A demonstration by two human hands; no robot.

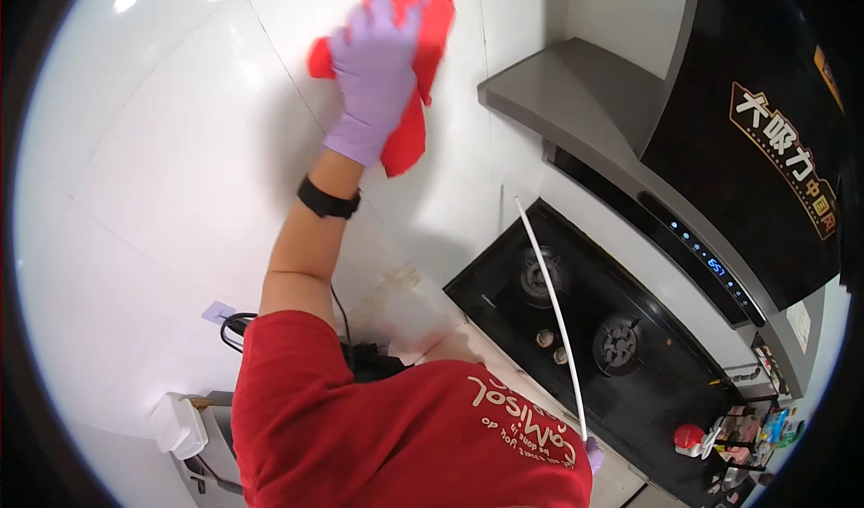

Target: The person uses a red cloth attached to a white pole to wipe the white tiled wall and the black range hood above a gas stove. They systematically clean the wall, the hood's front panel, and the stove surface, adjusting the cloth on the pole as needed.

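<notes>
High on the white tiled wall, my left hand, in a lavender glove, presses a red cloth with its fingers spread over it. The cloth hangs down beside the wrist, which wears a black band. Low at the right edge of my red shirt, a small part of my right hand shows in a lavender glove, at the lower end of a long thin white rod. The shirt hides most of that hand. The rod slants up across the view of the black gas hob, its tip near the wall.
A dark range hood with a lit panel juts out at the right, above the hob. A red-and-white object and a rack of packets stand lower right. Left are a wall hook with black cable and a white plastic container.
</notes>
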